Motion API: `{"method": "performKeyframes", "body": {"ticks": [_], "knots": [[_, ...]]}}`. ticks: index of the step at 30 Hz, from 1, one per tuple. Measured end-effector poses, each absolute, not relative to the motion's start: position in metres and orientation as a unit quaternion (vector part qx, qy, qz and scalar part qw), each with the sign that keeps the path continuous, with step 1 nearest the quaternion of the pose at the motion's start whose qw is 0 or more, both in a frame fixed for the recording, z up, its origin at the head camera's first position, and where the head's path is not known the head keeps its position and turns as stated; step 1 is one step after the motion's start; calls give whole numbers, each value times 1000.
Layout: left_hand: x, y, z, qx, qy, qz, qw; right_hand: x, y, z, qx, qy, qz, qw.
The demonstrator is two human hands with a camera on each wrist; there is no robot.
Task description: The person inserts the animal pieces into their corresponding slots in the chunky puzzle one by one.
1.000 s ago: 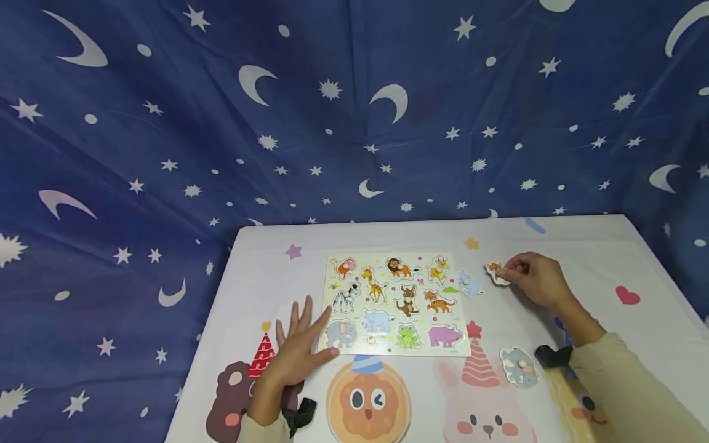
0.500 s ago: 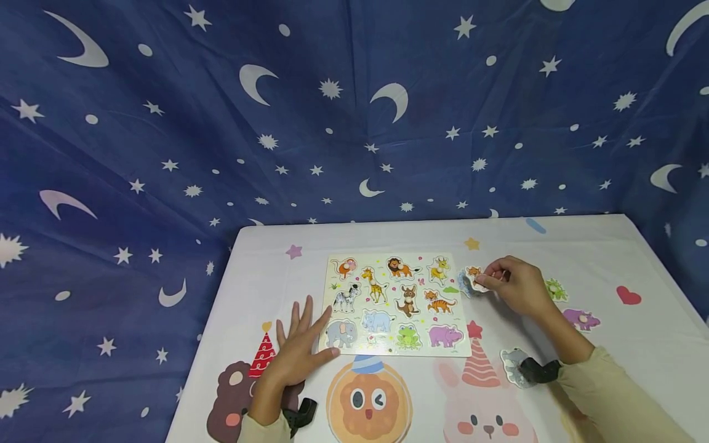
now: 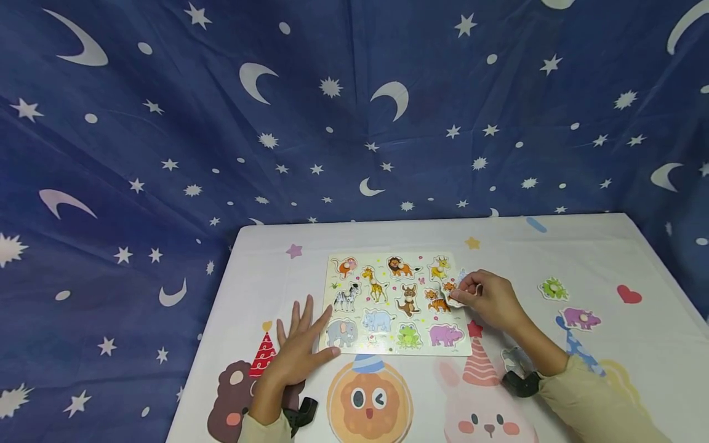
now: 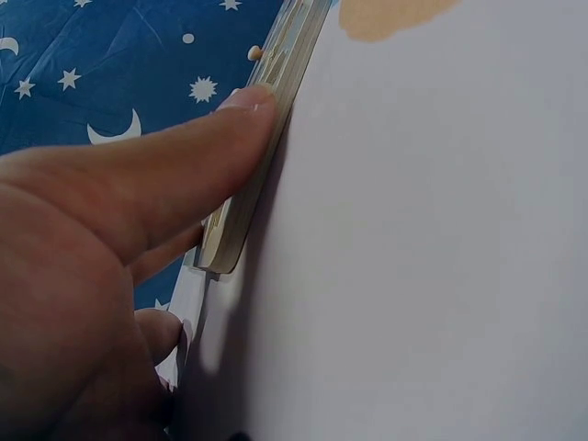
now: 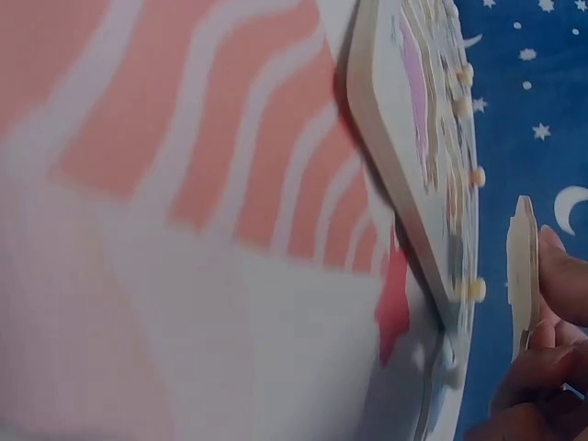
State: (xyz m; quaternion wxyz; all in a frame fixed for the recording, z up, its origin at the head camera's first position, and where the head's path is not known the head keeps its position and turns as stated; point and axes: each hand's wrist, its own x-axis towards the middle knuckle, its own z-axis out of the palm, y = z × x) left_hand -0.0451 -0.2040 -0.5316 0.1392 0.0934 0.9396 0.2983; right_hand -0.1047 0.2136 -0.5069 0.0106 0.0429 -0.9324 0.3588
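My right hand point(image 3: 490, 298) pinches a tiger puzzle piece point(image 3: 450, 294) over the right side of the animal puzzle board point(image 3: 460, 320), beside the printed tiger point(image 3: 435, 301). In the right wrist view the tiger piece point(image 5: 522, 276) stands edge-on, raised above the board. With fingers spread, my left hand point(image 3: 299, 351) rests at the board's lower left corner. Its thumb point(image 4: 234, 119) touches the board's near edge in the left wrist view. Just behind my right hand, a light blue piece point(image 3: 463, 274) is mostly hidden.
To the right lie a green frog piece point(image 3: 553, 289) and a purple hippo piece point(image 3: 580, 318). A grey elephant piece point(image 3: 515, 358) is partly covered by the right wrist camera point(image 3: 520, 384). Several knobbed pieces, such as the lion point(image 3: 400, 267), sit in the board. A starry blue curtain point(image 3: 354, 123) hangs behind.
My right hand has carried the tiger piece left and nearer, from the table right of the board to above the board. My left hand has stayed put.
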Motion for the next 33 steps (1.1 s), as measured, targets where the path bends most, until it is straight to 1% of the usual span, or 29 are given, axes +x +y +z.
{"method": "performKeyframes", "body": {"ticks": [8, 17, 33], "knots": [[-44, -205, -531, 95, 939, 301, 138, -100, 196, -512, 46, -928, 368, 8], [-44, -206, -532, 91, 939, 303, 138, -103, 180, -520, 46, -927, 371, 0], [-45, -205, -531, 94, 936, 310, 140, -101, 170, -526, 31, -931, 362, 7]]}}
